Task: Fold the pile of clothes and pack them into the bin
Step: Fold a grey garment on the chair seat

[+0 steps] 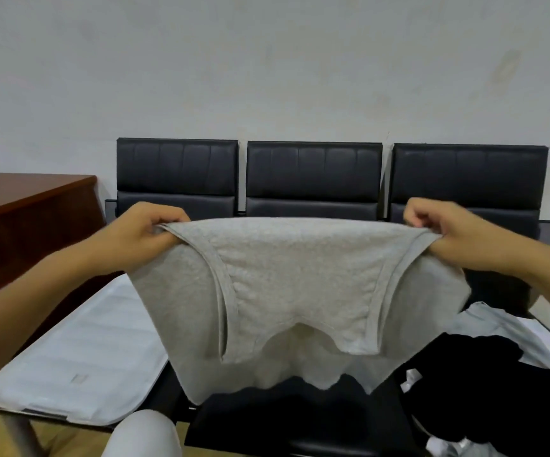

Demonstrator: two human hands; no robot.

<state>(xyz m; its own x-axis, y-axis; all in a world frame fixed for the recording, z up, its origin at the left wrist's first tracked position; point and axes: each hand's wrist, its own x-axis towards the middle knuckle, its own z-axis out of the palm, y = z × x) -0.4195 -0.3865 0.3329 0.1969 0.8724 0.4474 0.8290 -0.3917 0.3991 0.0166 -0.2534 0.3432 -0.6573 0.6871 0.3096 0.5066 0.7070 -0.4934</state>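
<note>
Now two hands, left hand (pixel 141 232) and right hand (pixel 448 232), pinch one grey top (pixel 300 285)

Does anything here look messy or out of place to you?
A little. The grey tank top, pinched at its top edge by the left hand and right hand, hangs upside down with its straps pointing downward. At lower right, black clothes lie in an unfolded heap. Nothing looks spilled or damaged.

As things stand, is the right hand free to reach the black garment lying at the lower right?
Probably not yet. The right hand pinches one corner of the grey tank top, the left hand the other. The black garment lies uncovered below, so the path looks open once it lets go.
</note>
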